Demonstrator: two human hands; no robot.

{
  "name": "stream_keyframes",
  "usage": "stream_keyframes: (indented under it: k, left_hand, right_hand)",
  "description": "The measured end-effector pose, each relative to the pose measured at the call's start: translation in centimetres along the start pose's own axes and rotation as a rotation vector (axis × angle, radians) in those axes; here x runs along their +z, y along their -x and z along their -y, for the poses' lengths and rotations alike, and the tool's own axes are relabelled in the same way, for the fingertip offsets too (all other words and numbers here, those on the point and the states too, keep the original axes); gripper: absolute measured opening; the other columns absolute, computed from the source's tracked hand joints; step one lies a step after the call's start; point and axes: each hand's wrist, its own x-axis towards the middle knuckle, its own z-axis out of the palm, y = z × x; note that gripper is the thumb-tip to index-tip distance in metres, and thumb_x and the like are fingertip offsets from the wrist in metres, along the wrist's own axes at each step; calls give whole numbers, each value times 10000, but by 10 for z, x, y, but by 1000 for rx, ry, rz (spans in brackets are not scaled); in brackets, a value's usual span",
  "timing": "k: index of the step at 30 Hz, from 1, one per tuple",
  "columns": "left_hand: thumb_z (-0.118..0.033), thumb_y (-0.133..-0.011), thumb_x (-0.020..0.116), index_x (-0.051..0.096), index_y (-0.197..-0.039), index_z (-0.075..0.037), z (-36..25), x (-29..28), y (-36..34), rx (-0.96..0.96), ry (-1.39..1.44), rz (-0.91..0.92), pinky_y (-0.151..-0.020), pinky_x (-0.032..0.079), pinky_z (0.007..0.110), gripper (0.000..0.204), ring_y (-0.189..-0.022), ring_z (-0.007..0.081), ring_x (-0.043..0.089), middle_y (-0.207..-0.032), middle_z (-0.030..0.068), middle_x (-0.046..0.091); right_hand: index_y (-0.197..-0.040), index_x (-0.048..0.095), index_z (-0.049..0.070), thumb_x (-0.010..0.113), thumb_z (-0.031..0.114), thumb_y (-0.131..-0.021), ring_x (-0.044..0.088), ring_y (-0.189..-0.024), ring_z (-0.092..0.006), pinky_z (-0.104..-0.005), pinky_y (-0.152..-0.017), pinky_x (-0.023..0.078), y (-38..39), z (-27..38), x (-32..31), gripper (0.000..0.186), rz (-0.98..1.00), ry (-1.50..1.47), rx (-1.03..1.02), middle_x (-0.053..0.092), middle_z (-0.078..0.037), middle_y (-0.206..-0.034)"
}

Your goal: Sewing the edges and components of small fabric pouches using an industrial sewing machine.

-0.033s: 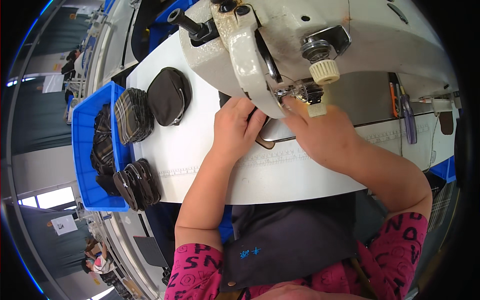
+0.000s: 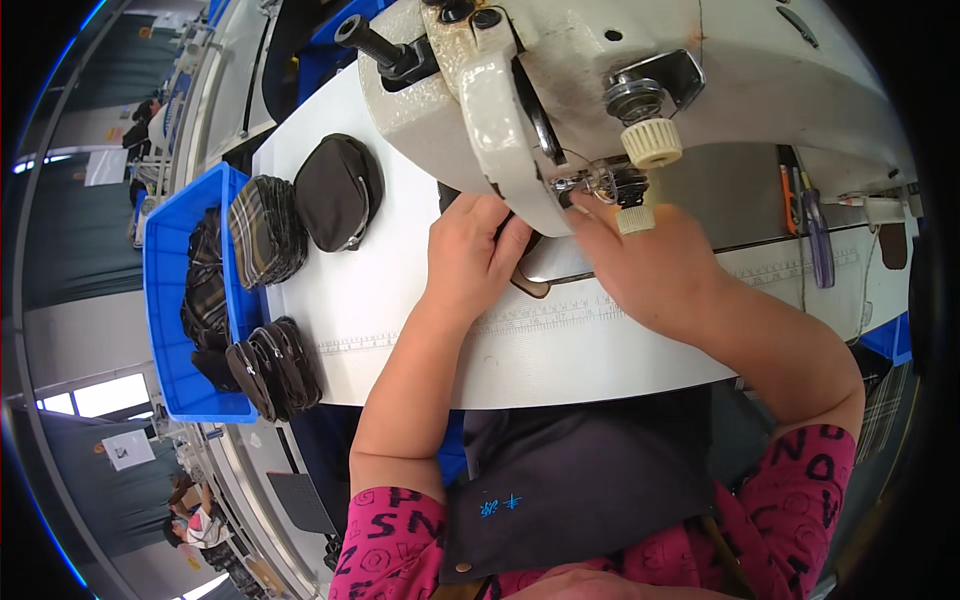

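My left hand [image 2: 470, 250] is curled at the left of the white sewing machine [image 2: 500, 120], its thumb and fingers on a dark piece [image 2: 525, 238] that is mostly hidden beneath the head. My right hand [image 2: 650, 270] reaches in beside the needle assembly [image 2: 600, 182], fingers bent toward it, their tips partly hidden by the machine. A small brown tab [image 2: 530, 287] sticks out below the metal plate between my hands. A dark zipped pouch [image 2: 335, 190] lies on the white table [image 2: 400, 370] to the left.
Stacks of plaid pieces [image 2: 262, 225] and dark pieces [image 2: 270, 365] lie beside a blue bin [image 2: 170, 290] holding more fabric. Screwdrivers [image 2: 815, 240] lie at the right by the machine. Two other people [image 2: 205, 530] [image 2: 150, 120] are at far-left tables.
My right hand and its fingertips have shifted very slightly beside the needle assembly. Little else has visibly changed.
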Motion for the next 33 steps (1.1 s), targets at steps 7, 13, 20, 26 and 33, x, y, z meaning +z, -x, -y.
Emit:
stream_keyframes:
  k: [7,13,20,26,33]
  left_hand:
    - [-154,-934,770,750,-1132,-69,6,-3,-5,101,-113,54,-806,522,408,217,-907,323,683,-1010,115,739]
    - [-96,-742,841,777,-1064,-163,-13,0,-6,295,-274,57,-848,456,421,335,-987,261,652,-1026,5,714]
    - [-91,-676,844,776,-1032,-174,-15,-1,-2,345,-339,119,-883,445,429,372,-1060,219,651,-1089,-46,719]
    - [-136,-717,856,774,-1018,-162,-20,-2,1,328,-285,108,-885,444,434,312,-1020,205,661,-1081,-47,733]
    - [-161,-741,851,782,-987,-153,-18,3,1,372,-299,58,-875,444,438,255,-1006,208,658,-1065,-41,730]
  right_hand:
    - [-1225,653,-3,670,100,-858,725,-712,-263,-374,-558,538,0,3,-7,381,45,-122,-91,723,-153,-969]
    - [-1151,687,-47,677,115,-832,728,-690,-220,-350,-549,546,12,15,-10,358,34,85,-234,727,-259,-1158]
    - [-1114,710,-85,684,106,-817,713,-661,-204,-328,-547,538,14,17,-13,354,33,120,-304,722,-328,-1174]
    - [-1106,713,-95,684,97,-807,701,-643,-204,-323,-539,532,14,18,-15,357,23,118,-314,719,-350,-1144]
    - [-1104,711,-100,681,98,-800,690,-636,-206,-325,-530,526,13,18,-14,364,30,95,-319,721,-341,-1117]
